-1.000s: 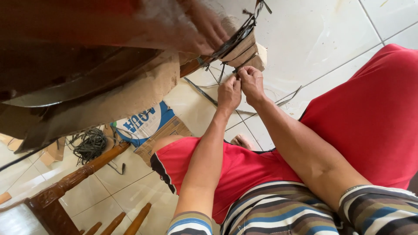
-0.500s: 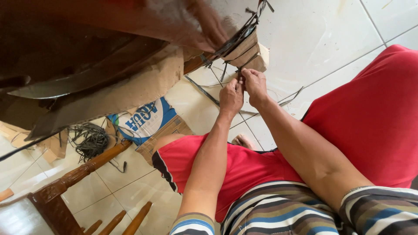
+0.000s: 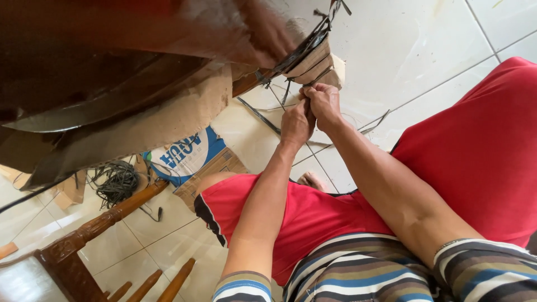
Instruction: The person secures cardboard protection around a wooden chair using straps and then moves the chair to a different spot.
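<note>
left hand (image 3: 295,122), right hand (image 3: 323,102): clenched on dark strip (image 3: 291,89) below chair edge | blue-white printed cardboard box (image 3: 187,157) flat on floor, lower left

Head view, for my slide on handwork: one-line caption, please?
Both hands, left hand and right hand, pinch a dark strand at a furniture piece's edge.

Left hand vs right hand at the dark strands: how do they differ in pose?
The left hand sits lower, its forearm rising steeply from below; the right hand sits higher, its forearm slanting in from the lower right. Both are closed and pressed together, gripping the dark strands under the brown curved piece.
</note>
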